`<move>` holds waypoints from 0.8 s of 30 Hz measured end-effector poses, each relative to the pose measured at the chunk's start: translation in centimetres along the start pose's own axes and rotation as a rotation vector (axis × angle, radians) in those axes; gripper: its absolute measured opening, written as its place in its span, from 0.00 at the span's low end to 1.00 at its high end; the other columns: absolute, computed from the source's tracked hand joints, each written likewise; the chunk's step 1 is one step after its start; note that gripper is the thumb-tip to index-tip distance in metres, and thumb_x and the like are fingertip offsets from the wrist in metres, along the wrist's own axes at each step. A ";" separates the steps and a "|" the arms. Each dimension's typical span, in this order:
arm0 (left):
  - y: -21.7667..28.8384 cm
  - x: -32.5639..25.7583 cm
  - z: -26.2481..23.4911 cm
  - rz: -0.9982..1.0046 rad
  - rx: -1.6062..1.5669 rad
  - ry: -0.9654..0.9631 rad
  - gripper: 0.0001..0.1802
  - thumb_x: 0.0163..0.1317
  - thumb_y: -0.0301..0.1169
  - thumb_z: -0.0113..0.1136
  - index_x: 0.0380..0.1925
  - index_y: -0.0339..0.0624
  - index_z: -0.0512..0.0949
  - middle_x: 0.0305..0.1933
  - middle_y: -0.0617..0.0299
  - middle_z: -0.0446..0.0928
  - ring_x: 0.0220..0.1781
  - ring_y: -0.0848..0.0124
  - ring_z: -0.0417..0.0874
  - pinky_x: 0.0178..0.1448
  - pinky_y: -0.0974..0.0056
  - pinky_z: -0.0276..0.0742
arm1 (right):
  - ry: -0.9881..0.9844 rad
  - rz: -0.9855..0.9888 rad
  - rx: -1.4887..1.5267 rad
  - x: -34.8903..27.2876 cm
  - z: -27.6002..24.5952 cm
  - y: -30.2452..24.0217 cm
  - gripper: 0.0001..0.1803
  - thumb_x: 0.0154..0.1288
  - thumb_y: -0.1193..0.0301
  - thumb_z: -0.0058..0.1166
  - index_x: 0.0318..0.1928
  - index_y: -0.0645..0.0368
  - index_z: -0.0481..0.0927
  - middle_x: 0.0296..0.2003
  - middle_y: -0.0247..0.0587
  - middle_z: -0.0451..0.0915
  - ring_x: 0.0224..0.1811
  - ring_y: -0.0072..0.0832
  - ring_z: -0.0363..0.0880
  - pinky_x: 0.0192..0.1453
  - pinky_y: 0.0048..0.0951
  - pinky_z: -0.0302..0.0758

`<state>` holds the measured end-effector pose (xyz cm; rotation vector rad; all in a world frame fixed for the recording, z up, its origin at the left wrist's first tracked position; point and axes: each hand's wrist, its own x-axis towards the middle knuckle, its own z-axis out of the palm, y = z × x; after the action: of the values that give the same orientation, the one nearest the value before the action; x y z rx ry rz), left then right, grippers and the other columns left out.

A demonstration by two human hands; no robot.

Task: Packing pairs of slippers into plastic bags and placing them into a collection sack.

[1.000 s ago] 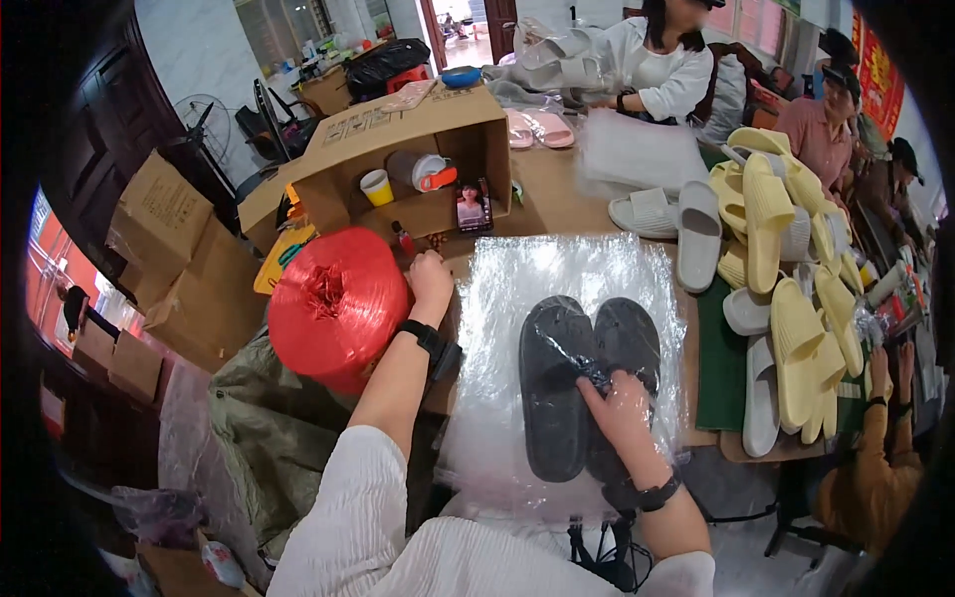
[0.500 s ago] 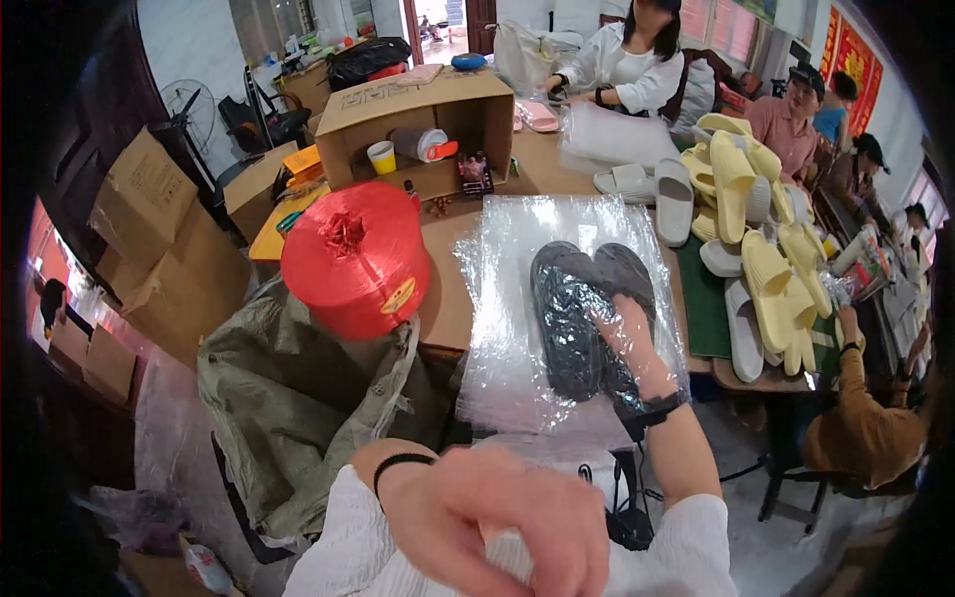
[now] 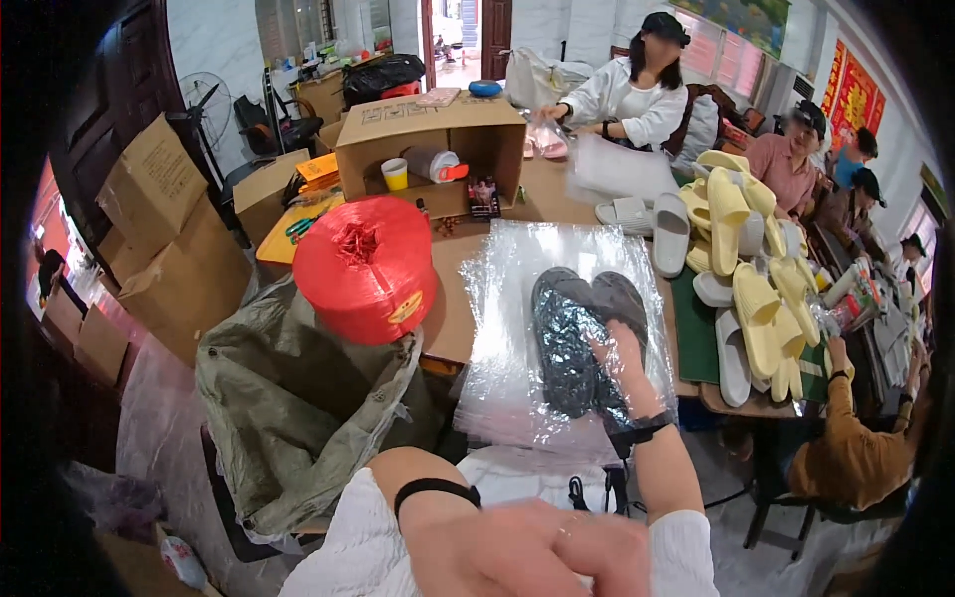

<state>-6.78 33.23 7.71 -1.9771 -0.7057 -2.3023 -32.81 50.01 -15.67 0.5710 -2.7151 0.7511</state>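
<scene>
A pair of black slippers (image 3: pixel 569 348) lies side by side, toes away from me, on a stack of clear plastic bags (image 3: pixel 497 338). Shiny clear film covers much of the left slipper and part of the right one. My right hand (image 3: pixel 624 363) grips the right slipper, its fingertips partly hidden by film and glare. Close in front of me, at the lower edge, hangs my left hand (image 3: pixel 532 552). It is blurred, its fingers bent downward and partly cut off, and whether they hold anything does not show.
Left of the bags, a large red twine roll (image 3: pixel 363 264) sits over an olive woven sack (image 3: pixel 298 398). An open carton (image 3: pixel 428 119) stands behind it, with a cup inside. Yellow and grey slippers (image 3: pixel 756 259) are heaped at right. A co-worker (image 3: pixel 632 99) handles pink slippers across the table.
My left hand has shifted slightly down and to the right. My right hand stays on the slipper. The view has tilted up a little.
</scene>
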 end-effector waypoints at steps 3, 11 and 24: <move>3.5 -0.1 -2.0 0.114 -0.113 -0.046 0.05 0.61 0.25 0.62 0.27 0.39 0.77 0.32 0.57 0.78 0.31 0.65 0.77 0.37 0.61 0.76 | 0.004 0.050 0.025 -0.1 -0.1 0.2 0.26 0.60 0.52 0.60 0.34 0.69 0.75 0.34 0.65 0.77 0.43 0.60 0.76 0.48 0.50 0.74; 2.8 1.8 1.9 0.970 0.568 -0.027 0.10 0.53 0.09 0.56 0.25 0.36 0.75 0.32 0.58 0.77 0.40 0.67 0.77 0.61 0.59 0.84 | 0.046 -0.003 0.026 0.0 -0.1 -0.6 0.25 0.60 0.53 0.60 0.34 0.69 0.75 0.35 0.65 0.77 0.42 0.60 0.76 0.47 0.51 0.74; 2.4 2.5 1.9 0.859 0.438 0.019 0.11 0.54 0.08 0.52 0.23 0.37 0.76 0.29 0.58 0.77 0.33 0.69 0.76 0.55 0.59 0.85 | 0.019 0.036 0.017 0.0 -0.1 -0.7 0.27 0.62 0.51 0.59 0.35 0.69 0.76 0.36 0.65 0.78 0.43 0.59 0.77 0.49 0.50 0.75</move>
<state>-4.75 32.44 10.99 -1.5958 -0.2323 -1.4997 -32.45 49.49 -15.28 0.5177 -2.7110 0.7855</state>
